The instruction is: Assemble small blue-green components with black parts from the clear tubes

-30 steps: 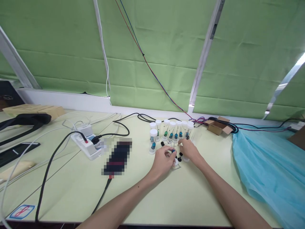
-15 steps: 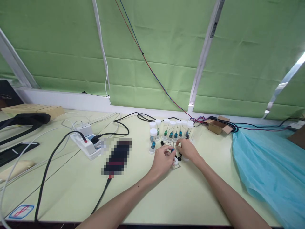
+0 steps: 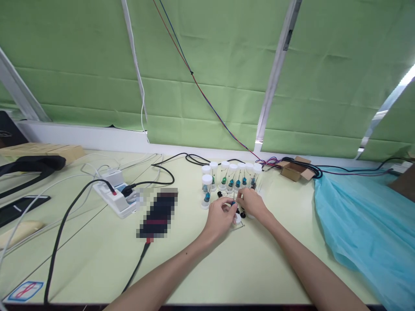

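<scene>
My left hand (image 3: 220,218) pinches a small dark blue piece (image 3: 232,203) from which a thin metal rod (image 3: 234,195) rises. Close by on the right, my right hand (image 3: 253,204) has its fingertips pressed together near that rod; what lies between them is too small to make out. Several clear tubes with white caps (image 3: 206,178) stand upright behind my hands, each with a blue or green piece on a thin wire inside. Between and below my hands lie a white cap (image 3: 237,219), small black parts (image 3: 243,214) and a bent metal wire (image 3: 239,227).
On the left are a pixelated dark device (image 3: 158,214) with a cable, a white power strip (image 3: 118,198) and a phone (image 3: 21,209). An opened cardboard box (image 3: 292,171) and black cables sit at the back right. Blue sheeting (image 3: 350,224) covers the right side.
The view has shifted slightly. My left hand keeps its pinch on the blue piece, and my right hand stays beside it with only a slight finger movement.
</scene>
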Tool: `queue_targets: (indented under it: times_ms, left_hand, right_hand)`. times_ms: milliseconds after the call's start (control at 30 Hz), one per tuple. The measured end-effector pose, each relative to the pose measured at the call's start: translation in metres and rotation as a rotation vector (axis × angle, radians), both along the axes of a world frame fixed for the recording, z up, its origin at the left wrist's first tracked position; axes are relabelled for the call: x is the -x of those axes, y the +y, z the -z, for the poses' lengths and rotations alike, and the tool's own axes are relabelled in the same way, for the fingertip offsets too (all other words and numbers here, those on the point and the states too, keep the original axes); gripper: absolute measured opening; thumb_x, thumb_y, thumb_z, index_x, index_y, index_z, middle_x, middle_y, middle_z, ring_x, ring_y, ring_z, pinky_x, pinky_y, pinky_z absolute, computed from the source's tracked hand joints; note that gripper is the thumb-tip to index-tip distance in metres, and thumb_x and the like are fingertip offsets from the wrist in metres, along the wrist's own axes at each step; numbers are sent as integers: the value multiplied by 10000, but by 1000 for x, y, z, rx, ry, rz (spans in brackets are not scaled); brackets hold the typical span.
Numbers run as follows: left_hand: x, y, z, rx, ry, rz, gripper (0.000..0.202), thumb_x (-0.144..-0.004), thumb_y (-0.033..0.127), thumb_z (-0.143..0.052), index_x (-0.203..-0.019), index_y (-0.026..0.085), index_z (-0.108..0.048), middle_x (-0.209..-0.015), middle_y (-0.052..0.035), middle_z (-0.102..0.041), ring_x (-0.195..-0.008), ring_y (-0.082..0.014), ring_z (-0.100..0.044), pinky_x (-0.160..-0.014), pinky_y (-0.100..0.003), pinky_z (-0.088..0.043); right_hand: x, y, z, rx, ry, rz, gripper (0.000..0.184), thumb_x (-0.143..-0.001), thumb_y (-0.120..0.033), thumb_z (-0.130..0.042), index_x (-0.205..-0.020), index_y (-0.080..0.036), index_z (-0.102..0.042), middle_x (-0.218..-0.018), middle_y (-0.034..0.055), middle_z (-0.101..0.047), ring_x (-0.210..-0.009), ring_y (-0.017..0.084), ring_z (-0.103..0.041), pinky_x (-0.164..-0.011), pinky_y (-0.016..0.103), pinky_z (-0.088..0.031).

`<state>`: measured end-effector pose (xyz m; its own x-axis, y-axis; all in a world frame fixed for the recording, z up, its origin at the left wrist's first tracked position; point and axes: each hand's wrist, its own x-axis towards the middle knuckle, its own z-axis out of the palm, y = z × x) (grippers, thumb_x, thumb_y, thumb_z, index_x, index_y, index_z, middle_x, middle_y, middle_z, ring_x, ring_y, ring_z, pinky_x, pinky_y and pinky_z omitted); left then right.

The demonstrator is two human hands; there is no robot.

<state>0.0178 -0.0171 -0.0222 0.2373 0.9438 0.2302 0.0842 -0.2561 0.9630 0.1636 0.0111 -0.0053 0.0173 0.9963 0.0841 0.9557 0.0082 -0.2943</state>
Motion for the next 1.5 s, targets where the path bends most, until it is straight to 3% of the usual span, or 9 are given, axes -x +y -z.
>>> queue_targets:
  times_ms: [500, 633, 767, 967, 1500]
  left_hand:
    - [1, 1, 1, 111, -36, 37, 230, -803, 355, -601, -882, 140, -624, -543, -19, -634, -513, -175, -630, -584, -278, -492]
    - [1, 1, 1, 131, -59, 46, 252, -787, 387, -626, -864, 148, -625, -539, -19, -642, -522, -184, -643, -605, -287, -498]
    - [1, 0, -1, 152, -59, 48, 295, -776, 406, -647, -901, 140, -629, -565, -39, -669, -556, -200, -665, -635, -300, -504]
    - [1, -1, -2, 186, -84, 62, 304, -762, 376, -680, -934, 130, -632, -594, -60, -688, -588, -203, -680, -648, -299, -511]
    - [-2, 0, -2, 320, -191, 85, 281, -772, 313, -695, -955, 103, -655, -589, -61, -695, -582, -190, -684, -653, -296, -530]
  right_hand:
    - [-5, 0, 0, -37, 34, 15, 143, -860, -214, -505, -845, -183, -644, -905, 96, -674, -942, 236, -588, -634, 267, -332]
    - [-8, -3, -4, -106, 164, -14, 165, -868, -278, -511, -817, -184, -636, -755, 54, -659, -759, 188, -584, -606, 250, -343]
    - [-12, -11, -14, -88, 477, -80, 202, -820, -342, -548, -720, -176, -603, -495, -35, -481, -478, 119, -423, -498, 234, -286]
    - [-15, -21, -20, 12, 699, -139, 270, -761, -426, -593, -701, -164, -612, -459, -78, -326, -428, 74, -232, -429, 219, -170]
    - [-10, -25, -19, 76, 758, -205, 270, -756, -437, -615, -724, -168, -621, -428, -85, -346, -389, 61, -222, -392, 203, -161]
